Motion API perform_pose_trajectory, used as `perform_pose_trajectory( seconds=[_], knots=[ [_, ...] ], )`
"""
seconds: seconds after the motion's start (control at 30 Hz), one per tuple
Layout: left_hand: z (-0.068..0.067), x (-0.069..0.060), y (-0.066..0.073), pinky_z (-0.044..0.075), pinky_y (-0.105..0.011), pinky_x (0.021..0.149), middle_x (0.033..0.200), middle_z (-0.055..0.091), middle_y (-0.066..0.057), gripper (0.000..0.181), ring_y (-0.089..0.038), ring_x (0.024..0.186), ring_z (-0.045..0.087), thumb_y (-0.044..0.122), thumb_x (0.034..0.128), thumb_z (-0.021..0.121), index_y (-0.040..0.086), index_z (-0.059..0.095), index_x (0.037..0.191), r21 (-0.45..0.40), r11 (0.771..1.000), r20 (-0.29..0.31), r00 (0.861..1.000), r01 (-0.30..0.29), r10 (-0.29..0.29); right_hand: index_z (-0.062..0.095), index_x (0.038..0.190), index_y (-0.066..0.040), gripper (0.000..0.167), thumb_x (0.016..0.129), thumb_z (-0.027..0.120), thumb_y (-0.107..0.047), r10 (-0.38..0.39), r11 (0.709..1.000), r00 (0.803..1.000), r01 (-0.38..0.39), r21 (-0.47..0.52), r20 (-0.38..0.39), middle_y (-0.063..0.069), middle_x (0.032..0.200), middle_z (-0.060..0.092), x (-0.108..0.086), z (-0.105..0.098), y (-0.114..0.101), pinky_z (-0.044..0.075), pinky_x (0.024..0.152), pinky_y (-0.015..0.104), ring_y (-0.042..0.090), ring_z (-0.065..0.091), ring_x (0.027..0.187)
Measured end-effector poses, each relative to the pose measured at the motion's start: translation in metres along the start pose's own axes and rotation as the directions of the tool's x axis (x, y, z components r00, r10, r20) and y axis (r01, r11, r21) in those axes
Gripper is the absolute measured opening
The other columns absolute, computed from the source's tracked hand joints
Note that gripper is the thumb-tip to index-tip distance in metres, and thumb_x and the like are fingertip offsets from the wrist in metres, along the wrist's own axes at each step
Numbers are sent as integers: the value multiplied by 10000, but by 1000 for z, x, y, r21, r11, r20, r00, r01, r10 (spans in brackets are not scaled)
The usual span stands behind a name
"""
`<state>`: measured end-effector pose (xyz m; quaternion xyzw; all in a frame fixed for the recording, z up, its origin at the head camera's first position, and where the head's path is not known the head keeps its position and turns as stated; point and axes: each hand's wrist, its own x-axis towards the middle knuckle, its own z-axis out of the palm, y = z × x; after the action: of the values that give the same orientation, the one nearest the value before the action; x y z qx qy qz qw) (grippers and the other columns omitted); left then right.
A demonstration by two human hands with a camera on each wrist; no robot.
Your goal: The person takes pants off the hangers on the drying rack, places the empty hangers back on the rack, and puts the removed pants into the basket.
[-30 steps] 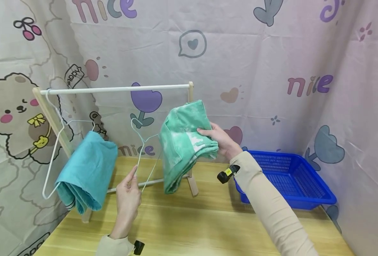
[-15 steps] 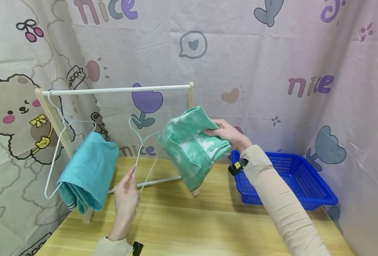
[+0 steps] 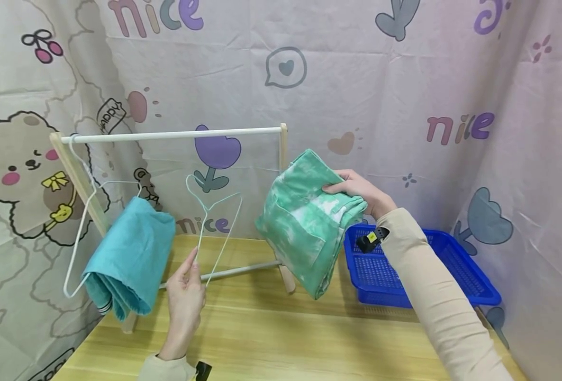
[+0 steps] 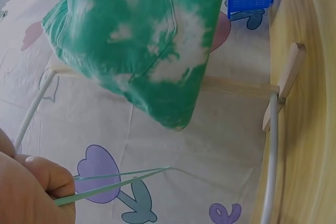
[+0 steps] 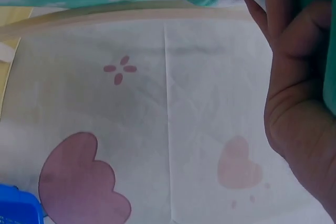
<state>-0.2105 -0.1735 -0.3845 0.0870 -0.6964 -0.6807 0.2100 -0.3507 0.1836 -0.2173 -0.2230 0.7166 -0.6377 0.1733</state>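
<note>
In the head view, my left hand (image 3: 186,301) pinches the side of a white wire clothes hanger (image 3: 207,209) between thumb and fingers. Its hook points up and nothing hangs on it. My right hand (image 3: 363,191) grips a folded green-and-white tie-dye garment (image 3: 300,222) by its upper right edge, thumb on the near side. The garment is in the air, a gap apart from the hanger, and shows a stitched pocket-like seam in the left wrist view. Most of the right fingers are hidden behind the cloth.
A small drying rack (image 3: 176,134) with a white top bar stands at the back left. On its left end hangs another hanger (image 3: 78,233) with a teal garment (image 3: 133,254) over it. A blue plastic basket (image 3: 381,296) sits at the right of the wooden table (image 3: 281,338).
My right hand has carried the tie-dye garment rightward, away from the hanger, baring the hanger's right corner. My left hand has shifted slightly left with the hanger.
</note>
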Motion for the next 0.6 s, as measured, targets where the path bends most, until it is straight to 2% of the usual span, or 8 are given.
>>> perform_pose_trajectory(
  seconds=[0.13, 0.23, 0.47, 0.6],
  knots=[
    [0, -1, -1, 283, -216, 297, 449, 295, 87, 400, -57, 311, 301, 288, 1069, 393, 350, 449, 1460, 0, 1000, -4, 1000, 3, -3, 600, 1297, -156, 365, 945, 636, -64, 27, 999, 999, -26, 43, -22, 81, 952, 721, -4, -7, -3, 605, 658, 323, 189, 719, 720],
    [1, 0, -2, 285, -215, 295, 446, 297, 87, 401, -55, 308, 304, 287, 1069, 394, 337, 452, 1462, -8, 1000, -6, 1000, -4, 4, 580, 1327, -164, 400, 943, 641, -66, 60, 997, 998, -58, 56, -37, 85, 945, 723, -8, -12, -6, 606, 661, 326, 193, 723, 722],
    [2, 1, -3, 287, -214, 296, 448, 293, 90, 403, -55, 305, 303, 276, 1069, 396, 324, 455, 1464, -14, 1000, -14, 1000, -14, 14, 419, 1485, -129, 561, 962, 612, -68, 129, 990, 987, -123, 64, -99, 66, 996, 708, -17, -21, -14, 605, 686, 306, 174, 716, 750],
    [2, 1, -3, 283, -213, 298, 455, 292, 84, 400, -60, 308, 303, 270, 1067, 402, 334, 460, 1458, -21, 1000, -17, 1000, -11, 11, 329, 1535, -132, 611, 981, 579, -71, 158, 986, 978, -150, 71, -135, 54, 989, 697, -20, -24, -19, 594, 646, 274, 148, 699, 701]
  ],
)
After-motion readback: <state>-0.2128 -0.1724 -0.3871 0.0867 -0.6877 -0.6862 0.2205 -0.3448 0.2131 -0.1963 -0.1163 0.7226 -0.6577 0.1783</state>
